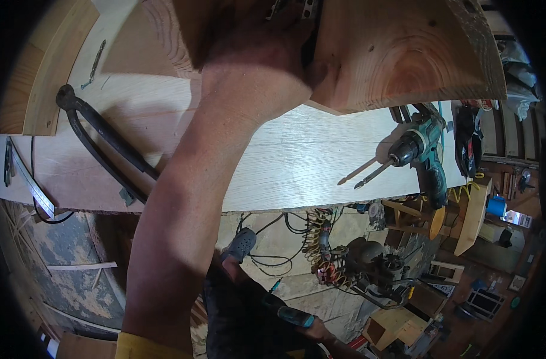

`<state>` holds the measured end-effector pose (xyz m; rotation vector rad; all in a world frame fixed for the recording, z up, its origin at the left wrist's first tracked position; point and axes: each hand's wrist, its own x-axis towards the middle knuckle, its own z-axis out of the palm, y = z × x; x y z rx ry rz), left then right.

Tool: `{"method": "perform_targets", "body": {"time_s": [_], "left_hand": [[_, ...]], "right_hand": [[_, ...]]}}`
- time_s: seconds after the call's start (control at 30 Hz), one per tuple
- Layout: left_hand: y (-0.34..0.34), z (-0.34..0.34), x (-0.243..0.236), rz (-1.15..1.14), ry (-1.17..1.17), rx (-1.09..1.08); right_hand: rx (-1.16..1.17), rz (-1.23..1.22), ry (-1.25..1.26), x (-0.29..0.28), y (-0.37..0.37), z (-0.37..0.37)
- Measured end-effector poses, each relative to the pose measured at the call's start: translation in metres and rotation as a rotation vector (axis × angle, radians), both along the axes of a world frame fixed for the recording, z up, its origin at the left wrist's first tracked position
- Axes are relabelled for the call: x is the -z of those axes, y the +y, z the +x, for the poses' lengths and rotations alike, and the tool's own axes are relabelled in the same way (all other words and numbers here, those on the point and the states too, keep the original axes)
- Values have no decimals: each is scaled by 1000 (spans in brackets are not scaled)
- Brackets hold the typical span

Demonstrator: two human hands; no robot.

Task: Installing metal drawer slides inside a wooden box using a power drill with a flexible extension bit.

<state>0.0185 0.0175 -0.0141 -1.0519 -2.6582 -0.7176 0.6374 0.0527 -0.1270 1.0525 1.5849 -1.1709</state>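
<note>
Left hand pressed flat on the wood block at the bench's far edge, fingers hidden; right hand low by the floor, wrapped on a teal-handled tool.

I'm looking at a woodworking workshop. A teal cordless drill lies on the pale wooden tabletop. Long black iron pincers and timber offcuts lie around.

Below you lies a pale wooden workbench; beyond its edge, a cluttered workshop floor with cables and a compressor
</note>
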Motion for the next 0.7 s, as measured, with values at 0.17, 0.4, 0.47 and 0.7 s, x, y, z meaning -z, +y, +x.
{"method": "perform_targets", "body": {"time_s": [0.17, 0.4, 0.47, 0.7], "left_hand": [[10, 0, 19, 273, 333, -7], [14, -5, 18, 296, 226, -8], [8, -9, 8, 183, 273, 8], [16, -7, -25, -182, -370, 125]], "right_hand": [[25, 17, 39, -3, -6, -3], [45, 58, 3, 8, -10, 25], [30, 33, 37, -8, -9, 5], [210, -55, 609, -82, 8, -21]]}}
